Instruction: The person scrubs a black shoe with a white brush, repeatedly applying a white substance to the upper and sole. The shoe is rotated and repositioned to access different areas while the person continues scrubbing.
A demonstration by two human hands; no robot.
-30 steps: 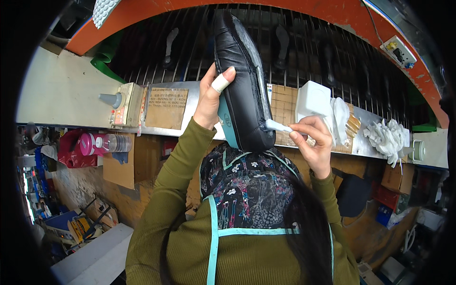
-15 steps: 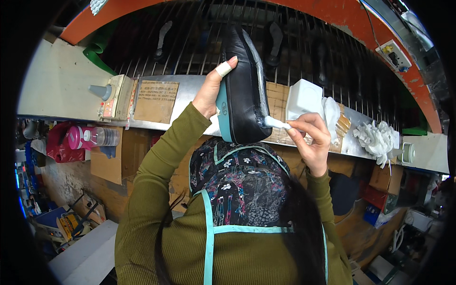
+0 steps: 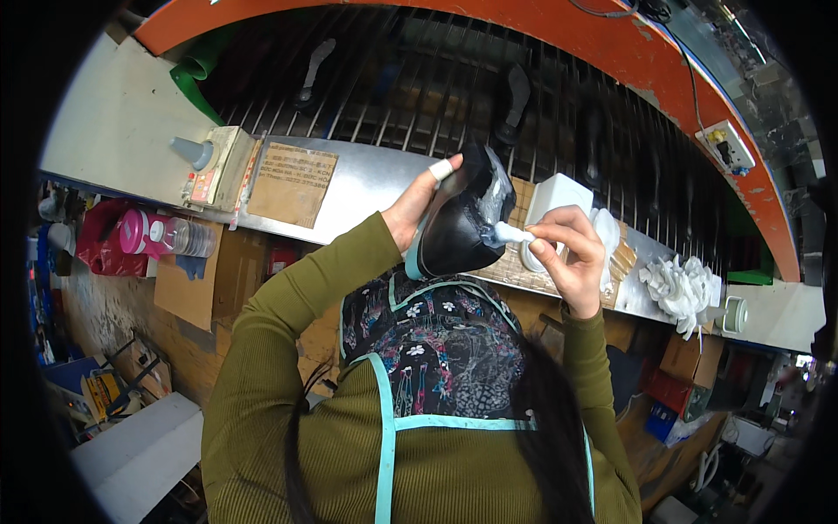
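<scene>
We've got the black shoe point(image 3: 461, 229) up in the air, over the near edge of the metal bench point(image 3: 358, 194), its teal strip point(image 3: 414, 255) on the left side. Our left hand point(image 3: 419, 205) is clamped on it, white wrap point(image 3: 442, 169) on the thumb; other fingers mostly hidden. Right hand point(image 3: 572, 258): fingertips pinched on a white applicator point(image 3: 513, 234), tip touching the shoe's near right edge. White tub point(image 3: 560, 194) sits just behind.

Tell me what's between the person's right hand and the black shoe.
In the head view, a slim white applicator bridges that gap: the right hand pinches one end, and the other meets the black shoe.
</scene>
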